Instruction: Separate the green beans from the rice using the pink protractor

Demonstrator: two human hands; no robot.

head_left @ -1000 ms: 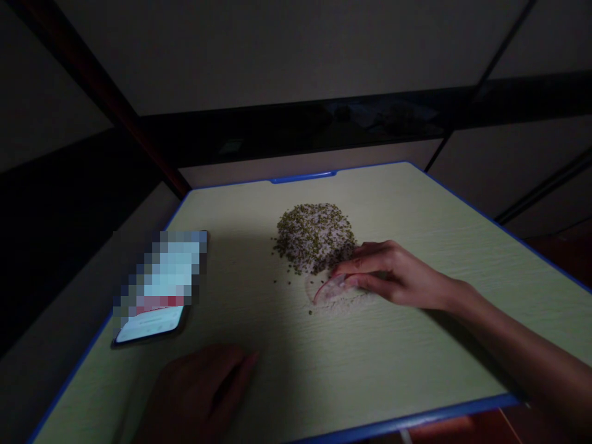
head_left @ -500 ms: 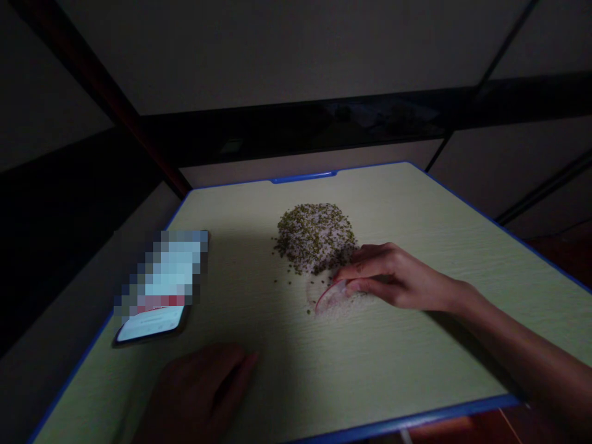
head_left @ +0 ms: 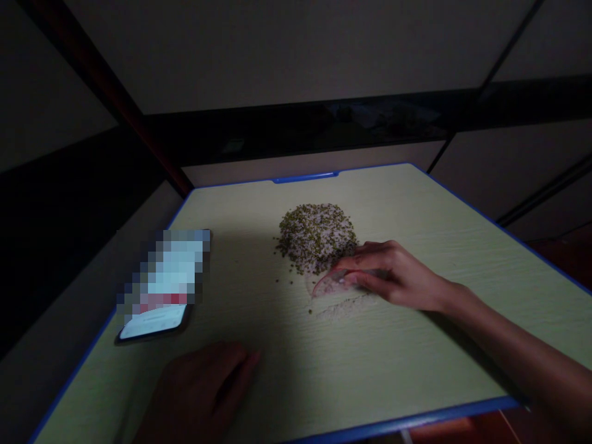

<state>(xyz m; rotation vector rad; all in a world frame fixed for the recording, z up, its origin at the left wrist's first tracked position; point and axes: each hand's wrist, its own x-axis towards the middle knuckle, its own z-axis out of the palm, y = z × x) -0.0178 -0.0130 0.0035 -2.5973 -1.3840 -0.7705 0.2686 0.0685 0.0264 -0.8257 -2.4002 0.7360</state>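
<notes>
My right hand (head_left: 393, 274) pinches a clear, thin, curved piece with a red rim (head_left: 326, 282), which looks like a plastic lid. Its edge is tilted at the near side of a pile of small green beans mixed with pale grains (head_left: 317, 237). My fingertips touch the right edge of the pile. Below the lid, a thin streak of pale grains (head_left: 345, 306) lies on the tabletop. In shadow at the front left, my left hand (head_left: 203, 385) rests on the table with its fingers curled in, and nothing shows in it.
A lit phone (head_left: 161, 290) lies along the left side of the table (head_left: 444, 351), its screen partly pixelated. The tabletop has a blue rim and a blue handle (head_left: 306, 177) at the far edge. Dark panels (head_left: 296, 55) stand behind. A few stray beans lie beside the pile.
My right hand has pushed the lid slightly away from me, toward the pile. More of the pale streak behind it is now uncovered. My left hand has stayed in place.
</notes>
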